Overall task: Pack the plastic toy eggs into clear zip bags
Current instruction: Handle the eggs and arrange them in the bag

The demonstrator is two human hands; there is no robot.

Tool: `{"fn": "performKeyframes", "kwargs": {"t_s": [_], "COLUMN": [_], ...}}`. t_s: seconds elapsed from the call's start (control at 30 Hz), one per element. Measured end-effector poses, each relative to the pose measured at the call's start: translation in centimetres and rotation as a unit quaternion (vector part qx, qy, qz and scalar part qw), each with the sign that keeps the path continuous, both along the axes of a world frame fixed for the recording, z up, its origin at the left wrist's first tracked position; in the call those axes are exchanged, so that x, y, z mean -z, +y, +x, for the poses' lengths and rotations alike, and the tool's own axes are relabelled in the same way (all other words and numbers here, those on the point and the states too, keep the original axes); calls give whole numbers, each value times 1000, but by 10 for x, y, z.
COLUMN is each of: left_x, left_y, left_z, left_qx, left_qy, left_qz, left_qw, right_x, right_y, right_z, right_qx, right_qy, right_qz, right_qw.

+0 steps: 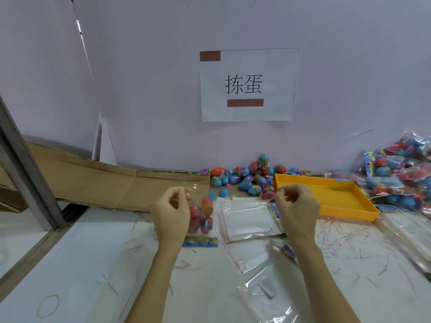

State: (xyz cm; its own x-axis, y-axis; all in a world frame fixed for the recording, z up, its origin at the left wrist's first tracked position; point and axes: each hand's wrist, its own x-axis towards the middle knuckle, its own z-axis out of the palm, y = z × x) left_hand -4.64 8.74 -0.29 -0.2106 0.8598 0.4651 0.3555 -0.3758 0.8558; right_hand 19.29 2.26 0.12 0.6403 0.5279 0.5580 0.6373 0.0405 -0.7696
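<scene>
Yellow tray (363, 212) beside loose eggs (247, 177); packed bags (396, 173) right.

Small packing workstation: printed sign (248, 85) taped on far wall, filled bags (401, 173) piled right, cardboard (105, 180) left.

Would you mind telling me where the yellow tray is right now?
In the head view, the yellow tray sits right of centre on the table, just beyond the right hand, between the loose eggs and the packed bags.
</scene>
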Motion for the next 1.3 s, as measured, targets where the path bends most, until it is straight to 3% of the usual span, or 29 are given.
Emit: {"fn": "performKeyframes", "kwargs": {"t_s": [0.07, 0.17, 0.43, 0.57, 0.63, 0.7, 0.77, 0.83, 1.13, 1.3], "left_x": [0, 2, 2, 1, 1, 0, 0, 2, 3, 5], "left_y": [3, 6, 4, 3, 2, -1, -3, -3, -3, 2], "left_z": [-5, -8, 0, 1, 2, 5, 8, 10, 9, 3], "left_qx": [-44, -34, 36, 97, 136, 163, 173, 184, 276, 264], "left_qy": [-56, -104, -122, -123, -136, -147, -147, -131, -120, -116], "left_qz": [-13, -47, -75, -84, -95, -98, -97, -103, -158, -173], "left_qw": [997, 993, 989, 984, 977, 971, 969, 969, 941, 942], "right_x": [4, 11, 18, 7, -2, -8, -10, -4, 6, -1], "right_y": [-3, -6, -7, -8, -9, -7, -3, 5, 8, 2], "right_z": [18, 28, 51, 41, 25, 4, -21, -39, -40, -34], "right_qx": [32, 10, 125, 175, 130, -22, -216, -313, -309, -326], "right_qy": [-13, -16, 66, 76, 15, 18, 84, 106, 168, 218], "right_qz": [-24, -100, -207, -113, -16, 37, -16, -86, -79, -83], "right_qw": [999, 995, 968, 975, 991, 999, 973, 940, 933, 916]}}
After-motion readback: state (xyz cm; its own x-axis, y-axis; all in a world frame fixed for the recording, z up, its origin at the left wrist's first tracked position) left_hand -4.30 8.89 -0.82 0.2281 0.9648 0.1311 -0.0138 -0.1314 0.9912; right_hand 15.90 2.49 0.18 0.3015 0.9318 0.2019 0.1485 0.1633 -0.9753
